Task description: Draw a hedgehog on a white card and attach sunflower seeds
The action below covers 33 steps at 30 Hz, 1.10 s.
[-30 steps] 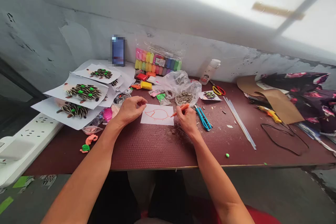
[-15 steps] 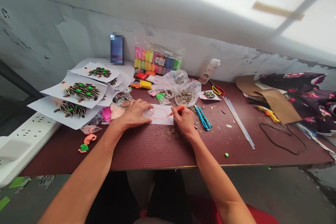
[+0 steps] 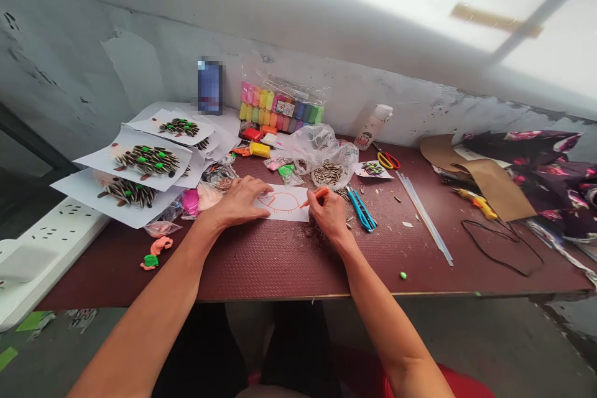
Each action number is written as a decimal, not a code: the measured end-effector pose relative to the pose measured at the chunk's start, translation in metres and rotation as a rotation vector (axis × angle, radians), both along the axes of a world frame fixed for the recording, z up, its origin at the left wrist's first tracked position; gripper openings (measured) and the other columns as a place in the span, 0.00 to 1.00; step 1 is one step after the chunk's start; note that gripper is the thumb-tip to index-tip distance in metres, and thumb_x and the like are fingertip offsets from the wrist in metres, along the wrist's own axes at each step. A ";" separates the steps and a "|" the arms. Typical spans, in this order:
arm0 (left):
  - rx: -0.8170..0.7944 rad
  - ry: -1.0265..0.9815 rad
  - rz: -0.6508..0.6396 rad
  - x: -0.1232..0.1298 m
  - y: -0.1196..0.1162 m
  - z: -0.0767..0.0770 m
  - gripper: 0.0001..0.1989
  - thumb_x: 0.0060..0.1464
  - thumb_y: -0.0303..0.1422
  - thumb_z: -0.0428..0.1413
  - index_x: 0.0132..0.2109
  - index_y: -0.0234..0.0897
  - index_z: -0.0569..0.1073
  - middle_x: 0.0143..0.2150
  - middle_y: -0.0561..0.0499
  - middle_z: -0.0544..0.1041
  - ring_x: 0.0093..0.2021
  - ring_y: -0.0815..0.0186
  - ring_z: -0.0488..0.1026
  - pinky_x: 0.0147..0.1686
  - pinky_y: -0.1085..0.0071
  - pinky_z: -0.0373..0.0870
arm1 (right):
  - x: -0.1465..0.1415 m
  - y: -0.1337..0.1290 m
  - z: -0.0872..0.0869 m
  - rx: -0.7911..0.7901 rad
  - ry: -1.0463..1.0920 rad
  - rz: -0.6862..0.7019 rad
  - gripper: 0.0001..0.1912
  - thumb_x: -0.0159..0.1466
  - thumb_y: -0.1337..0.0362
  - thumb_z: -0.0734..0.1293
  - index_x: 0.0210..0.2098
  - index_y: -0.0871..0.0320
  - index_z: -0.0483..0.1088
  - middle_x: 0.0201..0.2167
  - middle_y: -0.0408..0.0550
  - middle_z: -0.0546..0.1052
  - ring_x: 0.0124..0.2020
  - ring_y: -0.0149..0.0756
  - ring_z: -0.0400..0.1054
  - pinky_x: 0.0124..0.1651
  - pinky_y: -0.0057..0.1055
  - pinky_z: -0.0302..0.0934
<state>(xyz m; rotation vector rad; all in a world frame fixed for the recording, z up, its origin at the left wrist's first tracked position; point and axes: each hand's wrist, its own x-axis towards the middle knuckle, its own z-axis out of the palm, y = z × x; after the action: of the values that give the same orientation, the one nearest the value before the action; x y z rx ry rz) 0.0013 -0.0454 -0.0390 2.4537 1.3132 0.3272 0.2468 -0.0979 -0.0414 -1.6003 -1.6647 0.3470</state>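
Observation:
A small white card (image 3: 291, 214) lies on the dark red table, bearing an orange outline of a rounded body with short legs. My left hand (image 3: 245, 199) rests over the card's left end, fingers and thumb spread apart and pressing it down. In my right hand (image 3: 329, 211) is an orange marker (image 3: 321, 192), pinched between the fingers, its tip at the right end of the outline. Beyond the card sits a plastic bag of striped sunflower seeds (image 3: 328, 173). A blue utility knife (image 3: 361, 209) lies just right of my right hand.
Finished seed hedgehog sheets (image 3: 144, 160) are stacked at left beside a power strip (image 3: 60, 230). Coloured clay packs (image 3: 280, 106) and a white bottle (image 3: 374, 126) stand at the back. Scissors (image 3: 388, 159), glue sticks (image 3: 425, 219) and a glue gun (image 3: 480, 202) lie to the right.
The orange marker's tip has shifted very slightly at the right end of the outline. Both hands otherwise keep their places.

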 end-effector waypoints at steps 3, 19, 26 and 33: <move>-0.015 0.002 0.003 0.000 -0.001 0.001 0.28 0.48 0.40 0.61 0.58 0.41 0.77 0.57 0.45 0.78 0.58 0.49 0.68 0.60 0.53 0.62 | 0.000 0.000 0.000 0.014 0.030 -0.001 0.19 0.69 0.55 0.64 0.25 0.57 0.74 0.25 0.47 0.78 0.24 0.32 0.67 0.32 0.29 0.57; -0.051 -0.011 0.000 -0.001 -0.002 0.005 0.28 0.48 0.39 0.59 0.58 0.42 0.76 0.57 0.45 0.78 0.57 0.49 0.69 0.59 0.54 0.64 | -0.012 -0.008 0.004 -0.021 0.121 0.152 0.25 0.71 0.50 0.63 0.24 0.57 0.76 0.21 0.45 0.76 0.21 0.31 0.66 0.29 0.29 0.57; -0.028 -0.023 -0.003 -0.002 -0.001 0.002 0.28 0.49 0.40 0.60 0.58 0.45 0.76 0.56 0.47 0.79 0.56 0.49 0.69 0.58 0.54 0.64 | -0.014 -0.009 0.005 -0.022 0.050 0.169 0.24 0.72 0.52 0.63 0.26 0.57 0.77 0.25 0.46 0.78 0.23 0.31 0.68 0.33 0.28 0.60; -0.042 -0.007 -0.005 -0.001 -0.002 0.004 0.28 0.49 0.39 0.59 0.59 0.42 0.76 0.58 0.45 0.78 0.58 0.49 0.69 0.59 0.55 0.64 | -0.014 -0.009 0.002 0.006 0.076 0.200 0.22 0.71 0.54 0.63 0.26 0.57 0.78 0.24 0.46 0.77 0.23 0.31 0.66 0.32 0.28 0.58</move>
<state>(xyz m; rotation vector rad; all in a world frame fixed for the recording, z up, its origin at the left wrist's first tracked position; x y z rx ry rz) 0.0003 -0.0474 -0.0346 2.4184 1.2984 0.3031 0.2325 -0.1064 -0.0393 -1.4017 -1.7697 0.4981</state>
